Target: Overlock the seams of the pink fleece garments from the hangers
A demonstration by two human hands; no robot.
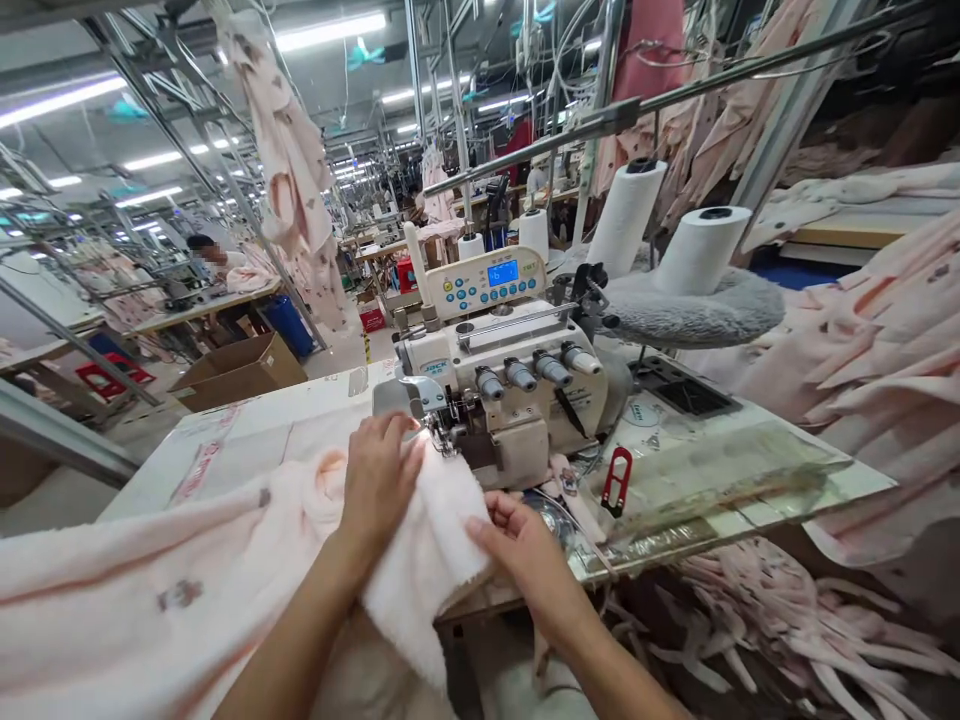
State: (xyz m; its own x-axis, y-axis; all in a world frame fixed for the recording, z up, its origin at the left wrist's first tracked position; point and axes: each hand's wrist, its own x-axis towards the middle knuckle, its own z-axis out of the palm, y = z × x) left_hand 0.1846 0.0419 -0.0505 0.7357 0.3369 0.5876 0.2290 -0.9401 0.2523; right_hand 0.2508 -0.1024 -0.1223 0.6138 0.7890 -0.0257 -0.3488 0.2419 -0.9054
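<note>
Pale pink fleece fabric (217,610) with small printed motifs spreads over the left of the table and hangs past its front edge. A brightly lit part of it lies under the presser foot of a white overlock sewing machine (517,440). My left hand (379,470) is on the fabric just left of the foot, its fingers bent and close together, gripping the cloth. My right hand (517,540) pinches the fabric's right edge between thumb and fingers, nearer to me. The fingertips of both hands are partly hidden.
Red thread snips (616,482) lie on the table right of the machine. White thread cones (705,250) stand behind it. Fabric strips (795,620) hang below right, and pink pieces (885,370) are piled beyond. Farther left are a cardboard box (240,370) and a seated person (214,260).
</note>
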